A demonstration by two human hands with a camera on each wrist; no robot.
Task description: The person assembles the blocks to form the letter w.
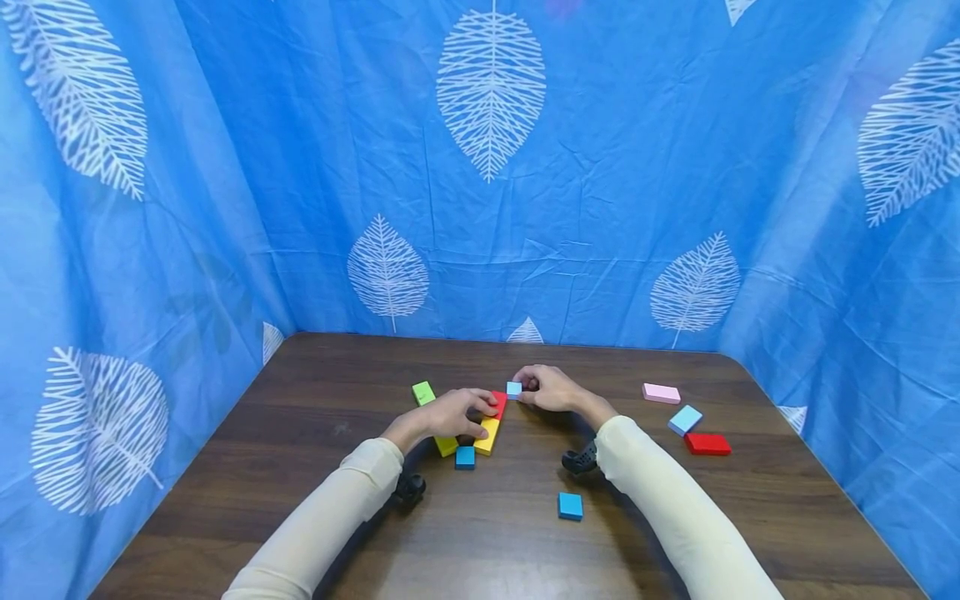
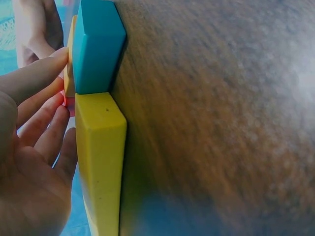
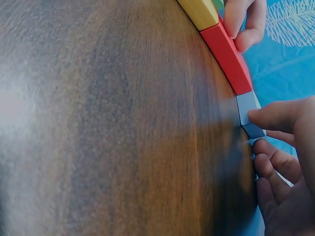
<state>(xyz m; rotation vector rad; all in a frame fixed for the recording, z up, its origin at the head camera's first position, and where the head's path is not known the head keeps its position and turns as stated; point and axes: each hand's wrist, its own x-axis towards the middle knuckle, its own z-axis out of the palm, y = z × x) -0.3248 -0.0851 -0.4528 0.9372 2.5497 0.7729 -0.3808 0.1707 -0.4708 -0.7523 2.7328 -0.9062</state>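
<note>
My left hand (image 1: 450,412) reaches over a row made of a red block (image 1: 500,402) and a yellow block (image 1: 486,438), end to end. Its thumb touches the yellow block and its fingertips rest on the red one. At the row's far end my right hand (image 1: 557,389) pinches a light blue block (image 1: 513,389) between thumb and fingers, right up against the red block's end in the right wrist view. Under the left wrist lie a lime green block (image 1: 423,392) and a yellow-green block (image 1: 446,447), partly hidden. A darker blue block (image 1: 465,458) sits between the two rows' near ends.
Another blue block (image 1: 570,507) lies nearer the front of the brown table (image 1: 480,550). To the right are a pink block (image 1: 662,393), a light blue block (image 1: 685,420) and a red block (image 1: 707,444). A blue leaf-patterned curtain (image 1: 585,225) surrounds the table's back and sides.
</note>
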